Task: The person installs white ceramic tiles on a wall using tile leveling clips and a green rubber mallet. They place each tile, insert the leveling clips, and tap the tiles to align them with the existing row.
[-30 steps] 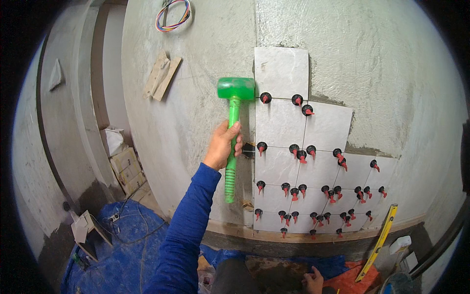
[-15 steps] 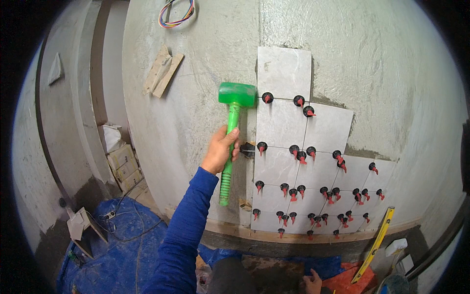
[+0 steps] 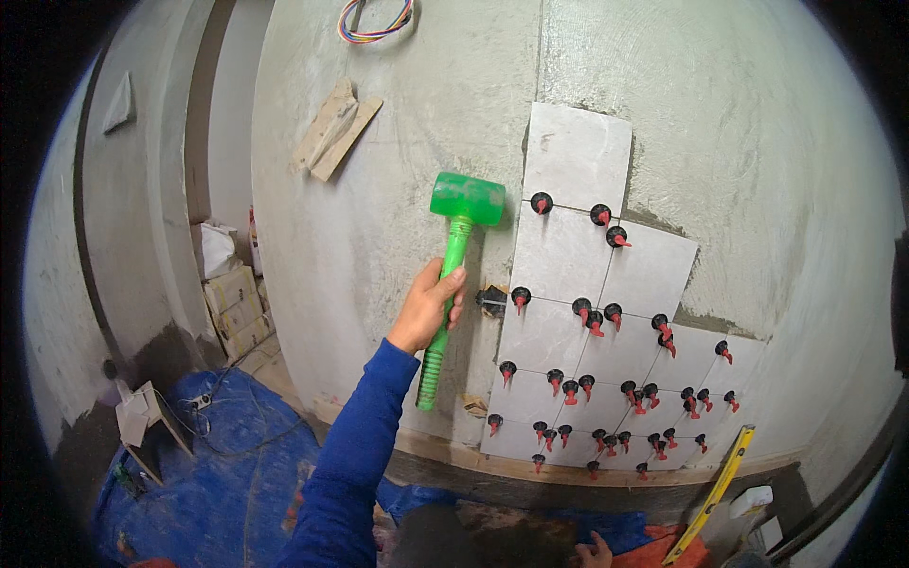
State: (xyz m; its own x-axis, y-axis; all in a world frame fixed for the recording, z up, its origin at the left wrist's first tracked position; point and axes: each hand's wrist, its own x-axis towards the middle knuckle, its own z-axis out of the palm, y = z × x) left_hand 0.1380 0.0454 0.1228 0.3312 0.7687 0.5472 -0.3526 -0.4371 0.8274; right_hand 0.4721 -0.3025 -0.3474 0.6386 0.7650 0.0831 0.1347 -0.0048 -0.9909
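My left hand (image 3: pixel 428 305), in a blue sleeve, is wrapped round the ribbed handle of a green rubber mallet (image 3: pixel 467 199). The mallet stands upright before the bare plaster, its head a short gap left of the top grey tile (image 3: pixel 578 156). More square tiles (image 3: pixel 563 251) form steps down to the right, with black round levelling clips (image 3: pixel 541 203) with red levers along their joints. Low at the bottom edge, my right hand (image 3: pixel 595 550) shows only in part, fingers apart and nothing visible in them.
Coiled wires (image 3: pixel 376 28) hang from the upper wall, above a board scrap (image 3: pixel 336 133). A yellow spirit level (image 3: pixel 712 494) leans at the lower right. Cables and a small stand (image 3: pixel 151 421) are on a blue tarp (image 3: pixel 237 473). Stacked boxes (image 3: pixel 234 308) sit at the left.
The mallet head, earlier at the left edge of the top tile, now sits a little away from it to the left. The tiled wall sits slightly lower in view at the top.
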